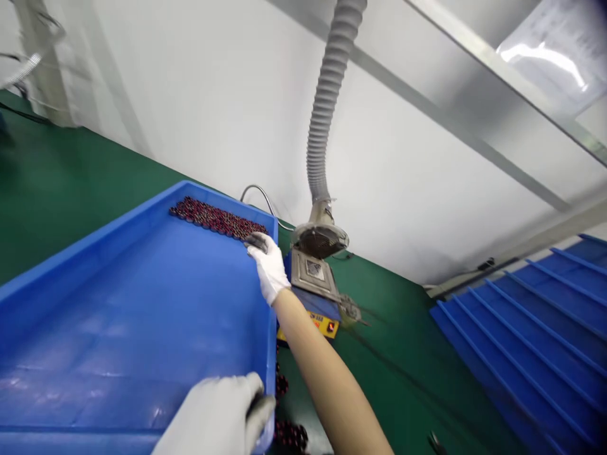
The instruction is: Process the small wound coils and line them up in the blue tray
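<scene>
My right hand (268, 262), in a white glove with greyed fingertips, reaches to the far right corner of a large blue tray (142, 303). Its fingers are closed together at the end of a packed band of small round dark parts with red marks (213, 218). Whatever they hold is hidden. Nearer to me, my left hand (218, 414), also gloved, is curled beside the tray's right wall, thumb and fingers bent towards each other. What lies between them, if anything, does not show.
Right of the tray stands a blue and yellow solder pot (315, 291) beneath a grey extraction hose (327, 107). More dark round parts (290, 436) lie by the tray's near right edge. Blue stacked trays (531, 322) stand at the right on the green bench (398, 316).
</scene>
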A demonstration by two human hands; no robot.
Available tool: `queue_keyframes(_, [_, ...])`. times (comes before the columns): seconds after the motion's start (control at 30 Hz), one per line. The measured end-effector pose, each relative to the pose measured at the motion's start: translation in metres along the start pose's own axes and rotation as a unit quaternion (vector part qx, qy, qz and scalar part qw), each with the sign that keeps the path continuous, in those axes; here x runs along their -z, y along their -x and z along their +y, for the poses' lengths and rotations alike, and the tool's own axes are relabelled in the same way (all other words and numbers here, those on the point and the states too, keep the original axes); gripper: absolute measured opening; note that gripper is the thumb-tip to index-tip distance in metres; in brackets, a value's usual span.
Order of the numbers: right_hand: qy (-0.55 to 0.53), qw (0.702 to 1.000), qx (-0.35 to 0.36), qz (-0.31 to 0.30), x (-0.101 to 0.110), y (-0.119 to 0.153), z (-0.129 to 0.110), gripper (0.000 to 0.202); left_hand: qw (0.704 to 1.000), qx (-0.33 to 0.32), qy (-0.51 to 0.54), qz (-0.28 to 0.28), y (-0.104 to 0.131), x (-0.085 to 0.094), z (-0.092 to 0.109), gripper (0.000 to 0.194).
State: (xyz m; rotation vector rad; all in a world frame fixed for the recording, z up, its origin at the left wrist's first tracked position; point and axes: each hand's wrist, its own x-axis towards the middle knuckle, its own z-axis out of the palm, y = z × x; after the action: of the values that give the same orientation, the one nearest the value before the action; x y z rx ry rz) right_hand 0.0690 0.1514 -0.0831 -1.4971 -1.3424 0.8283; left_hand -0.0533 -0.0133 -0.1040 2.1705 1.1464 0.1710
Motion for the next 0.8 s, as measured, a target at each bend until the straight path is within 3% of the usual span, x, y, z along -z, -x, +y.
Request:
queue_keyframes(0.07, [-0.014, 0.999, 0.035, -0.015, 0.031, 0.047, -0.007, 0.034, 1.000, -0.013, -0.026, 0.000, -0.001, 0.002, 0.001, 0.032])
queue_keyframes(0.1, [0.007, 0.995, 0.091, -0.033, 0.048, 0.071, -0.009, 0.035, 0.999, -0.012, -0.039, -0.004, -0.001, 0.004, 0.003, 0.034])
queue_keyframes(0.17, [0.146, 0.976, 0.146, -0.067, 0.082, 0.117, -0.004, 0.033, 0.998, -0.009, -0.061, -0.006, -0.002, 0.009, 0.006, 0.033])
queue_keyframes(0.3, [0.333, 0.915, 0.091, -0.207, 0.122, 0.174, 0.030, 0.019, 0.995, -0.024, -0.100, 0.014, -0.001, 0.013, 0.011, 0.032])
queue_keyframes(0.4, [0.379, 0.898, 0.054, -0.218, 0.124, 0.188, 0.059, 0.019, 0.992, -0.020, -0.115, 0.055, 0.000, 0.006, 0.010, 0.031])
queue_keyframes(0.57, [0.355, 0.917, 0.044, -0.177, 0.120, 0.189, 0.077, 0.007, 0.981, -0.013, -0.172, 0.089, 0.001, 0.001, 0.010, 0.030])
queue_keyframes(0.7, [0.305, 0.949, 0.042, -0.073, 0.140, 0.175, 0.052, 0.006, 0.969, -0.019, -0.209, 0.130, -0.013, 0.022, 0.030, 0.034])
queue_keyframes(0.8, [0.085, 0.990, 0.100, 0.061, 0.156, 0.166, 0.012, 0.024, 0.954, -0.063, -0.175, 0.237, -0.029, 0.038, 0.062, 0.036])
